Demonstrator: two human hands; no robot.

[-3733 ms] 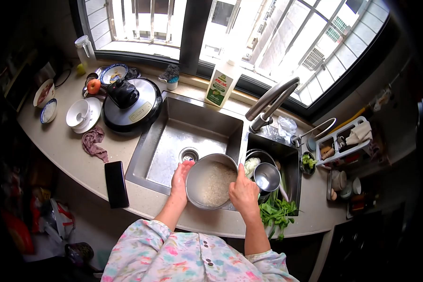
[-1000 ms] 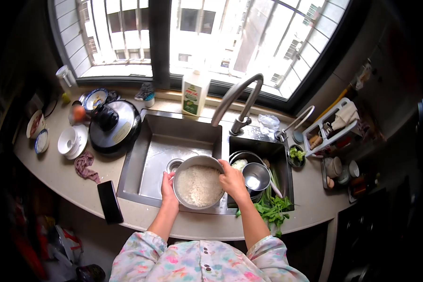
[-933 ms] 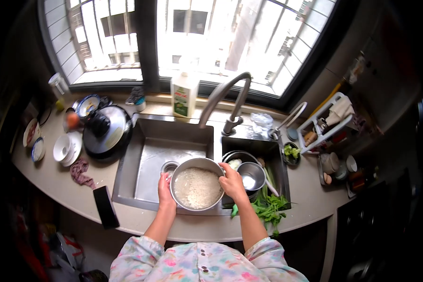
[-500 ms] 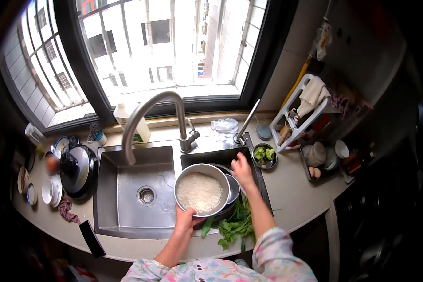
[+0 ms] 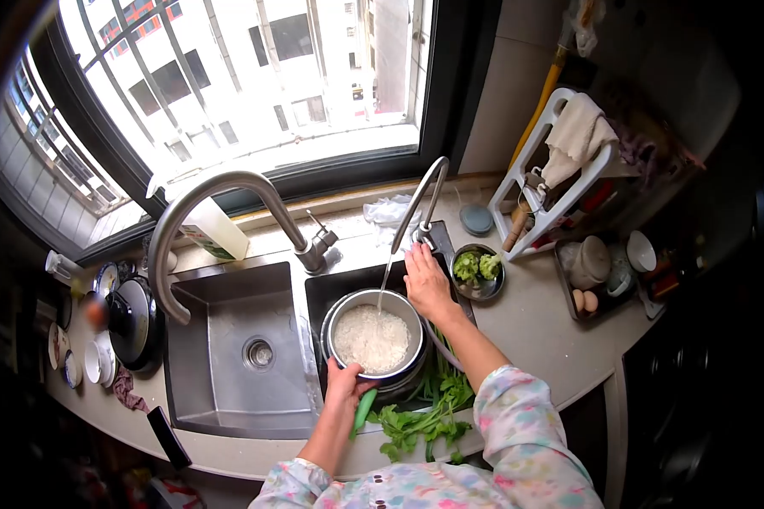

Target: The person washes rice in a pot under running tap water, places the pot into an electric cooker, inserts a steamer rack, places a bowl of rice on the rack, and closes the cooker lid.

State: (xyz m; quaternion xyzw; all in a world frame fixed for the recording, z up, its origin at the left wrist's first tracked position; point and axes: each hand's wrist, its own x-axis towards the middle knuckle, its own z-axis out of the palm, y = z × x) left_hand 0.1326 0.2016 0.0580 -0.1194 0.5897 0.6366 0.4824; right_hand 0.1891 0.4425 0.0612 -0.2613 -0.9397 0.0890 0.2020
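A round metal pot [image 5: 418,327] of white rice [image 5: 372,339] is over the right sink basin. My left hand [image 5: 345,386] grips its near left side, thumb at the rim. From the slim curved tap [image 5: 437,174], a thin stream of water runs down into the rice. My right hand [image 5: 429,284] is open, its fingers stretched out and fingertips at the base of that tap; whether they touch its lever I cannot tell. Below the pot, other vessels are partly hidden. Leafy greens [image 5: 424,416] lie at the basin's front edge, beside a green handle-like piece [image 5: 364,409].
A large arched tap [image 5: 221,182] spans the left basin [image 5: 229,373]. Right of the sink stand a bowl of broccoli [image 5: 477,270], a white rack [image 5: 552,182] and a tray with eggs [image 5: 584,300]. A phone [image 5: 168,437] lies on the front edge; a lidded pan [image 5: 136,322] sits left.
Water now runs from the slim tap, whose spout has swung over the pot. The pot has moved lower into the right basin. My right hand has gone to the tap's base, fingers extended.
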